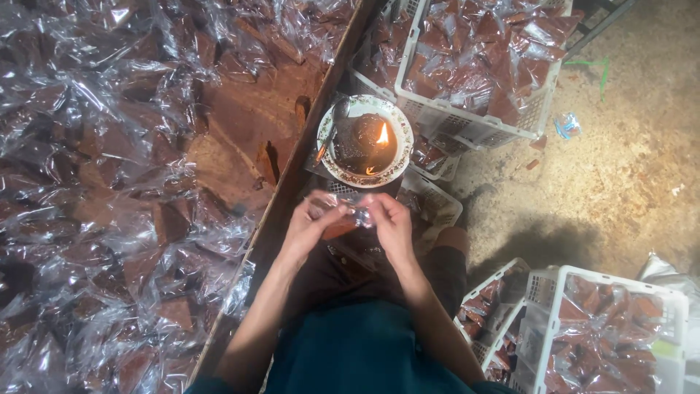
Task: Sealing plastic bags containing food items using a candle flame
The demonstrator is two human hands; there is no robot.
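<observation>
My left hand (310, 225) and my right hand (388, 222) meet over my lap, both pinching one small clear plastic packet (348, 216) with a brown piece inside. Just beyond them stands a patterned plate (398, 162) holding a dark lamp with a burning flame (382, 136). The packet's top edge is crumpled between my fingertips, a short way below the flame.
A large wooden-edged bed (292, 164) on the left is heaped with clear packets of brown pieces (109, 182). White plastic crates (474, 120) filled with packets stand at the top, and others (612, 321) at the bottom right. Bare dirt floor (627, 168) lies to the right.
</observation>
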